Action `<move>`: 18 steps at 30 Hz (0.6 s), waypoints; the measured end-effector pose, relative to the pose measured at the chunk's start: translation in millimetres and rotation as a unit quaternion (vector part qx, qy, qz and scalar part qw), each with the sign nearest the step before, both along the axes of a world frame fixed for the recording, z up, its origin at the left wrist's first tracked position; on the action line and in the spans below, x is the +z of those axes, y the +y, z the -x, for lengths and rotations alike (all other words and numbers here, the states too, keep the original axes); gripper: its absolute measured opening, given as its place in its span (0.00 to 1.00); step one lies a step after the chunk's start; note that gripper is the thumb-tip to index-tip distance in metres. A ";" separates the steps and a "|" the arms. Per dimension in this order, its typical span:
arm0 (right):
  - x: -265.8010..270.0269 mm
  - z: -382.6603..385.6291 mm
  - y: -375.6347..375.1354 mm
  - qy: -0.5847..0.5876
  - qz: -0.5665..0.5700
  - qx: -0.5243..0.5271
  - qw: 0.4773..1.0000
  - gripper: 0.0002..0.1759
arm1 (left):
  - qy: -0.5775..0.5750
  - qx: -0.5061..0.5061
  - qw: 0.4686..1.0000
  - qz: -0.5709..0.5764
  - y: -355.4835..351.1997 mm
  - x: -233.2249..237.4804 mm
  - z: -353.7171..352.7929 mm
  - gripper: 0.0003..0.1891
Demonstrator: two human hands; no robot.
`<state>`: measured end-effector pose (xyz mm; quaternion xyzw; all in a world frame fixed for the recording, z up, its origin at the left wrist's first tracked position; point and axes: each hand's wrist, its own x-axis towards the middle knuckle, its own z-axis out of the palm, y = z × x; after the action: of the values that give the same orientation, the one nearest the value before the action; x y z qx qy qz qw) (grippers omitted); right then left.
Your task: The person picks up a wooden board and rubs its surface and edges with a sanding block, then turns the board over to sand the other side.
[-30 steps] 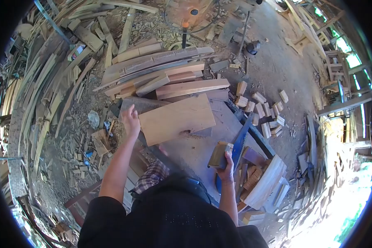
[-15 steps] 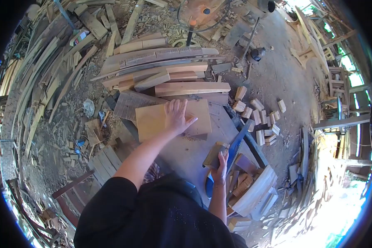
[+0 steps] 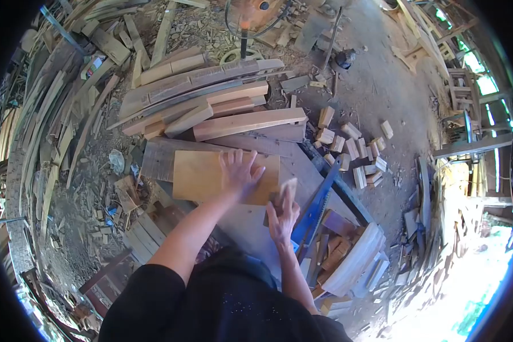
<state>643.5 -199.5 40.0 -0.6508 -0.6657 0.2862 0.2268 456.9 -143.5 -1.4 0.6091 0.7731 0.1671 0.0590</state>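
Right hand (image 3: 282, 219) is up from beside the handsaw (image 3: 314, 205) to the board (image 3: 202, 178) at its 4 o'clock corner; left hand (image 3: 239, 172) hasn't shifted.
Left palm is flat with fingers spread, likely pinning the board to the bench (image 3: 251, 225). Right hand is wrapped round a wooden block (image 3: 289, 189), tipped against the board edge. Block is motion-blurred: plane or offcut, can't tell. Handsaw's lower end is hidden behind the right forearm.

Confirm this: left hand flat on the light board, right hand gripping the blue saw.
In the head view the right hand holds a small wooden block, not the blue saw, which lies beside it. The left hand is flat on the light board.
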 end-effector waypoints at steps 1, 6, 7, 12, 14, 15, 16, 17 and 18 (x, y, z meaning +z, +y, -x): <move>1.0 10.2 20.0 -0.061 0.017 0.011 0.998 0.47 | -0.002 0.003 1.000 0.014 0.4 1.9 -0.9 0.33; -16.3 45.0 144.1 -0.062 -0.039 0.023 0.997 0.45 | -0.022 0.007 0.998 0.052 0.3 10.2 -2.5 0.33; -17.3 36.1 121.4 -0.044 -0.050 0.033 0.997 0.45 | -0.022 0.015 0.998 0.063 -0.3 10.3 -4.0 0.32; 0.2 6.5 19.7 -0.085 -0.075 0.084 0.990 0.45 | -0.033 0.026 0.997 0.064 5.5 7.7 -0.7 0.30; -3.4 12.9 31.6 -0.055 -0.083 0.060 0.993 0.45 | -0.009 0.027 0.998 0.060 2.1 8.5 -3.5 0.28; -7.1 25.5 71.7 -0.054 -0.098 0.044 0.993 0.45 | -0.006 0.025 0.998 0.064 1.5 8.4 -3.8 0.28; -11.9 35.8 113.7 -0.034 -0.072 0.045 0.996 0.45 | -0.014 0.025 0.998 0.059 3.2 9.3 -2.9 0.28; -16.3 40.0 136.1 -0.014 -0.045 0.045 0.998 0.45 | -0.022 0.024 0.998 0.055 1.5 11.2 -2.9 0.28; -16.0 38.7 133.3 -0.008 -0.045 0.041 0.998 0.45 | -0.016 0.020 0.998 0.055 -0.1 13.2 -2.7 0.28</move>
<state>604.8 -66.2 24.0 -0.6144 -0.7058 0.2595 0.2389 459.6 -143.5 11.8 0.5862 0.7923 0.1352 0.1013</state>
